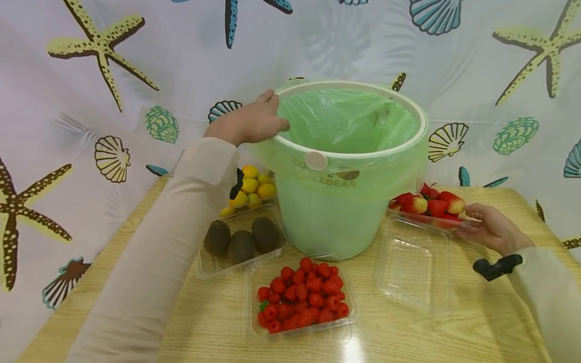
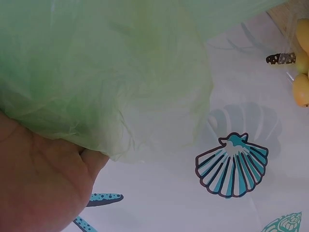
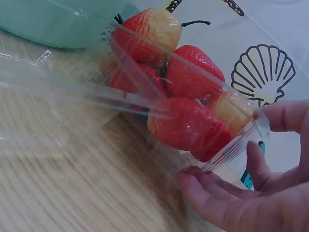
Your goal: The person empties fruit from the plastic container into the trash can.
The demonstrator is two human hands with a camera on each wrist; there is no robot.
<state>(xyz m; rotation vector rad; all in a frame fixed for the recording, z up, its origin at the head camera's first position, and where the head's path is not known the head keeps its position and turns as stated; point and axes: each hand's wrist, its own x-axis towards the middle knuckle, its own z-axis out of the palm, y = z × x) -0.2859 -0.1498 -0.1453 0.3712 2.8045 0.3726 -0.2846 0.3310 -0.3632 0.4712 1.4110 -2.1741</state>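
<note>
A light green trash bin stands upright, lined with a translucent green bag that folds out over its white rim. My left hand holds the rim's left side, thumb over the edge; in the left wrist view the overhanging bag hides its fingers. To the right, my right hand grips the end of a clear plastic box between thumb and fingers. Several red strawberries with pale yellow patches lie inside the box. An open clear lid extends from its front side over the table.
A clear box of raspberries sits in front of the bin. Left of the bin are a box with three dark brown fruits and one with small yellow fruits. A shell-patterned curtain hangs behind the wooden table.
</note>
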